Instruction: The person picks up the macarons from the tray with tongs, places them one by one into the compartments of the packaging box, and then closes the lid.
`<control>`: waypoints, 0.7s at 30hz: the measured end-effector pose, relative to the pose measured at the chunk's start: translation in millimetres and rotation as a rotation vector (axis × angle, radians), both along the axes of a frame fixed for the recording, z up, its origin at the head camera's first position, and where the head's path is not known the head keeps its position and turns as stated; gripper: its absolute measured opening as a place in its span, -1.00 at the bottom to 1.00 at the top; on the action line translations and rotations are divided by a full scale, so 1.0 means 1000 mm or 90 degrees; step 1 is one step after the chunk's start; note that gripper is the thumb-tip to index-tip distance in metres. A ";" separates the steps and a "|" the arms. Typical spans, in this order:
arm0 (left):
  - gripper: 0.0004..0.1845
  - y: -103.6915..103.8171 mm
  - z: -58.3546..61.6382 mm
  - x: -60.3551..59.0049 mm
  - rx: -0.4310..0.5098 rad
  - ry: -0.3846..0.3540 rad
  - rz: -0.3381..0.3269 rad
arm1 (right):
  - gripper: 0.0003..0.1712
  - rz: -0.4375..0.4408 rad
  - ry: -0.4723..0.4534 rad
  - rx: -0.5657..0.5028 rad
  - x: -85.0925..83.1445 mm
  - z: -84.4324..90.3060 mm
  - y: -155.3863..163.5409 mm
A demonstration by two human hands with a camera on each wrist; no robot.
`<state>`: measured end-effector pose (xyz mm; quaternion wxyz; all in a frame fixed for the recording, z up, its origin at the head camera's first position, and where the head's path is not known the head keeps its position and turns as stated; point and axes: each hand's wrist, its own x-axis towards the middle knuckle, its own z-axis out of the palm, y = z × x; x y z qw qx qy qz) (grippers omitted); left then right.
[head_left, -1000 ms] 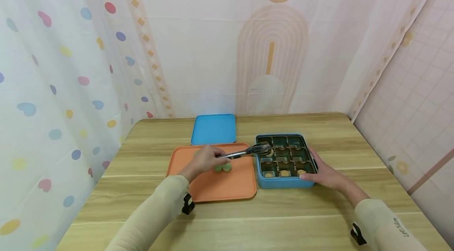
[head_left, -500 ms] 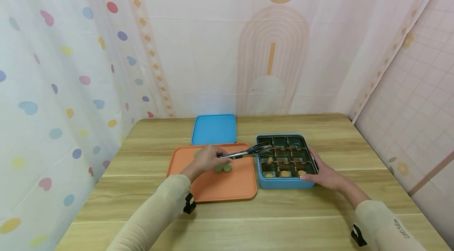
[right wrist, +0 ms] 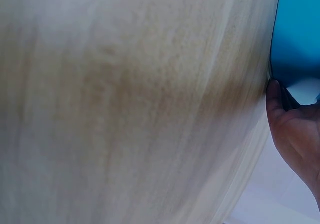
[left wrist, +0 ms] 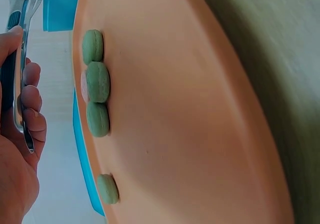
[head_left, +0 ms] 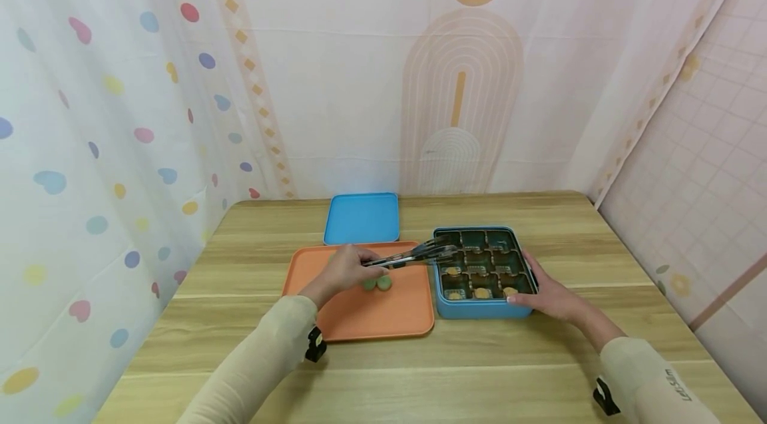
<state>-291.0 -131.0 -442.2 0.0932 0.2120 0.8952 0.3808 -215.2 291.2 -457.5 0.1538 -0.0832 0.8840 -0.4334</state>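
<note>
- Currently, the left hand (head_left: 344,269) grips the metal tongs (head_left: 413,255) above the orange tray (head_left: 365,317); the tips reach the blue box (head_left: 482,309).
- The right hand (head_left: 548,296) rests, fingers straight, against the box's right wall.
- Green cookies (left wrist: 97,82) lie on the tray.

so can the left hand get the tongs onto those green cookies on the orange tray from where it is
Probably yes. The left hand grips the tongs right above the orange tray, the green cookies lie uncovered just beside it, and nothing stands between them; the tongs' tips only need swinging back from the blue box.
</note>
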 end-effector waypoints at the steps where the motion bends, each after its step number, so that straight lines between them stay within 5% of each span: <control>1: -0.87 -0.001 0.000 0.000 0.003 0.000 0.001 | 0.31 0.000 0.000 -0.002 0.000 0.000 0.000; 15: -0.83 -0.029 0.004 0.001 0.037 -0.022 0.050 | 0.32 0.004 0.012 -0.008 0.001 0.002 -0.002; 21: -0.69 -0.049 0.007 0.000 0.025 0.032 0.066 | 0.30 0.006 0.018 -0.011 0.001 0.001 -0.002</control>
